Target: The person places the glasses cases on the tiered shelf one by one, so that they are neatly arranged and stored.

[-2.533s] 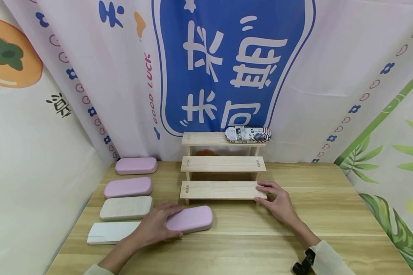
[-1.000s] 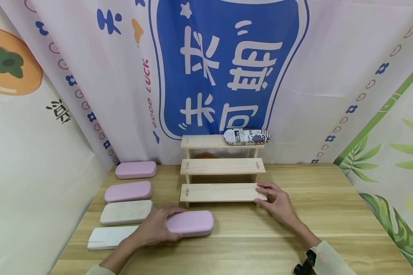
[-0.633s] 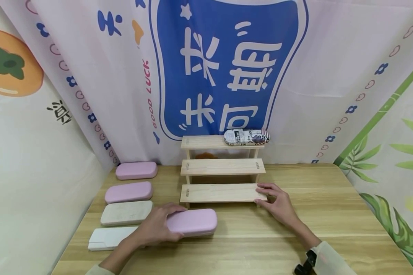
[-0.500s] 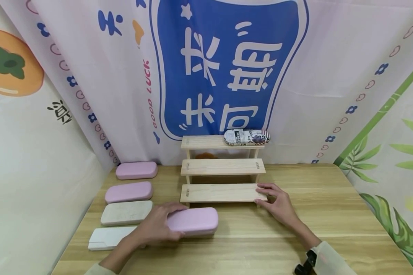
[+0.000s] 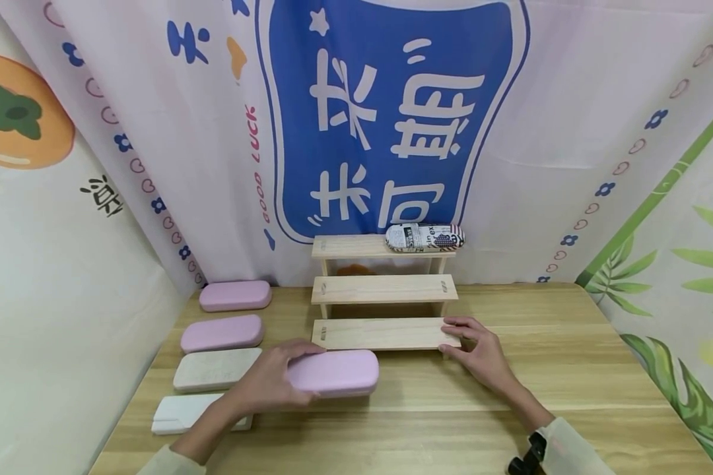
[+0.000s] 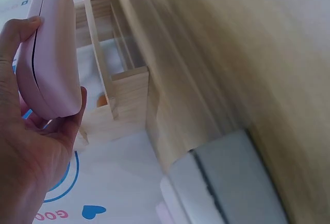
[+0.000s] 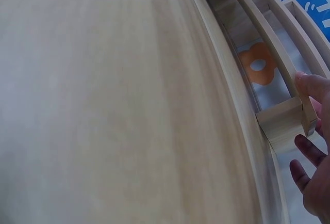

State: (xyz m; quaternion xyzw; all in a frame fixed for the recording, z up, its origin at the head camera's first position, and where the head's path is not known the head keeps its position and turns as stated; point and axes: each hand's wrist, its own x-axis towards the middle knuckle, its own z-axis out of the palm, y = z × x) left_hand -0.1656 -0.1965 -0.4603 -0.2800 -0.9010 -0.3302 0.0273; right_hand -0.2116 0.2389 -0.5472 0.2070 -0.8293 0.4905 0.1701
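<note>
My left hand (image 5: pixel 276 377) grips a pink glasses case (image 5: pixel 335 373) by its left end, in front of the lowest step of a three-step wooden display stand (image 5: pixel 386 288). In the left wrist view, the thumb lies on one long side of the held case (image 6: pixel 54 48) by its dark seam, with fingers under its end; it is lifted off the table. My right hand (image 5: pixel 480 348) pinches the right end of the lowest step, as the right wrist view also shows, thumb on the board's edge (image 7: pixel 304 111). A newsprint-patterned glasses case (image 5: pixel 424 237) lies on the top step, at its right.
Along the table's left side lie two pink cases (image 5: pixel 235 295), a grey-white case (image 5: pixel 216 369) and a white flap case (image 5: pixel 181 414), one in front of another. A printed curtain (image 5: pixel 570 132) hangs right behind the stand. The wooden table (image 5: pixel 541 316) extends right of the stand.
My left hand has raised the pink case off the table and moved it slightly right and towards the stand. My right hand stays on the lowest step.
</note>
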